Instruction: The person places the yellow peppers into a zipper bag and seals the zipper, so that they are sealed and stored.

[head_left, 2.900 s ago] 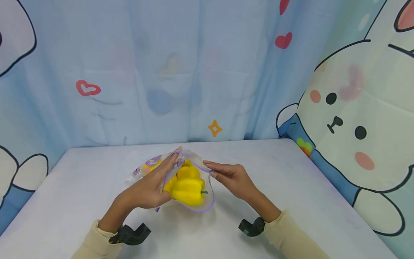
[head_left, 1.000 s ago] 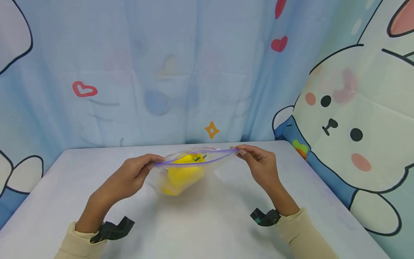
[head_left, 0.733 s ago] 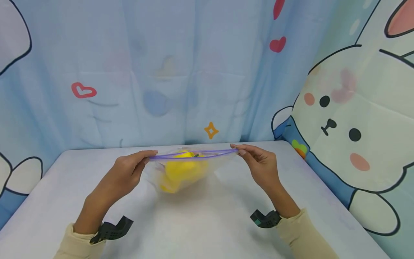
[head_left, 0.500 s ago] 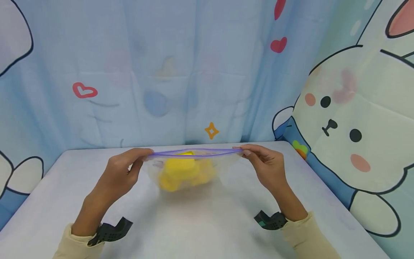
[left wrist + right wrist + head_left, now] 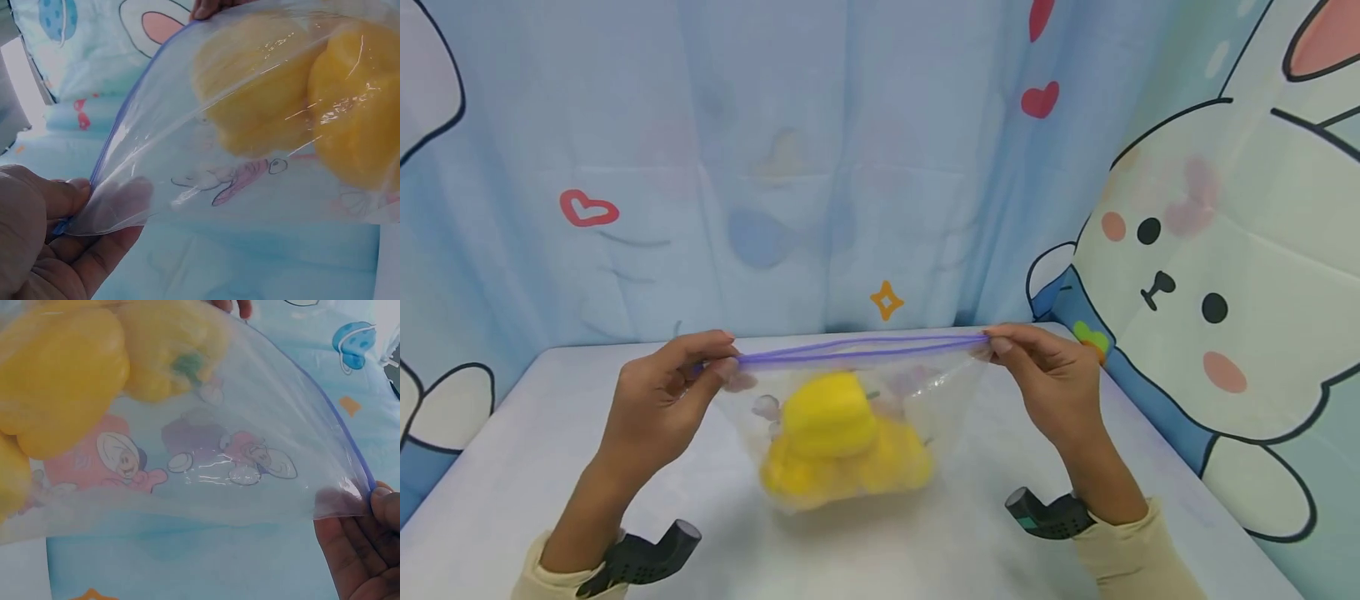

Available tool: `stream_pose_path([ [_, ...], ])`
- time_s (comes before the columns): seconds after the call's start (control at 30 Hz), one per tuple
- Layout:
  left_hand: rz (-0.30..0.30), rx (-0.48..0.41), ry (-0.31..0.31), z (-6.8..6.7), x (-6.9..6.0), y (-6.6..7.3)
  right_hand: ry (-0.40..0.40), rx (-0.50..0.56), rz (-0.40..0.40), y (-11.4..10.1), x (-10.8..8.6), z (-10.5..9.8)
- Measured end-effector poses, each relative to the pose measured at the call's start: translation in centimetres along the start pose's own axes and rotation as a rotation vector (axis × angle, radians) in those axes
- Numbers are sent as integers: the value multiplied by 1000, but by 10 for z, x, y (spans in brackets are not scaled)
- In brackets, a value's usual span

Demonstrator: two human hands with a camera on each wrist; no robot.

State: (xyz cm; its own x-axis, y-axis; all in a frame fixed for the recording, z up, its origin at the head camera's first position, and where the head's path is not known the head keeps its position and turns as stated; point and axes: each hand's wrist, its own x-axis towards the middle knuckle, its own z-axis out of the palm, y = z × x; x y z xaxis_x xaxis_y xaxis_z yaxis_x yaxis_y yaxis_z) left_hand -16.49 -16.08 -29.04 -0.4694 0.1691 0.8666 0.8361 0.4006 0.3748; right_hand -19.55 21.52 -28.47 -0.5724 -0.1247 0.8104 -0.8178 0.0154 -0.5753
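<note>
A clear zip bag (image 5: pixel 958 400) with a purple zip strip (image 5: pixel 865 353) is stretched upright between my hands. Inside sit several yellow bell peppers (image 5: pixel 829 417), one on top of the others; a green stem (image 5: pixel 187 366) shows through the plastic in the right wrist view. My left hand (image 5: pixel 658 400) pinches the bag's left top corner, with a small blue slider (image 5: pixel 60 227) beside the thumb. The right top corner is pinched between thumb and fingers of my right hand (image 5: pixel 1056 387). Two zip lines show slightly apart along the middle. Whether the bag's bottom touches the table is unclear.
A white table (image 5: pixel 700 517) lies under the bag. Behind it hangs a pale blue curtain (image 5: pixel 775 167) with hearts and a large cartoon rabbit (image 5: pixel 1285 300) at the right. Cartoon figures (image 5: pixel 125 456) are printed on the bag.
Earlier the bag lay tilted with its mouth wide. My hands have since moved apart to its corners, pulling the mouth straight and narrow. The bag now hangs more upright, peppers lower in view.
</note>
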Motion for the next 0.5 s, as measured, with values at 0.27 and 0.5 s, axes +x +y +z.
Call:
stream_pose_path([
  [0.27, -457, -185, -55, 21, -13, -17, 74, -90, 144, 8, -2, 2],
  [0.5, -508, -273, -239, 29, -18, -22, 122, -133, 195, 14, -3, 0],
])
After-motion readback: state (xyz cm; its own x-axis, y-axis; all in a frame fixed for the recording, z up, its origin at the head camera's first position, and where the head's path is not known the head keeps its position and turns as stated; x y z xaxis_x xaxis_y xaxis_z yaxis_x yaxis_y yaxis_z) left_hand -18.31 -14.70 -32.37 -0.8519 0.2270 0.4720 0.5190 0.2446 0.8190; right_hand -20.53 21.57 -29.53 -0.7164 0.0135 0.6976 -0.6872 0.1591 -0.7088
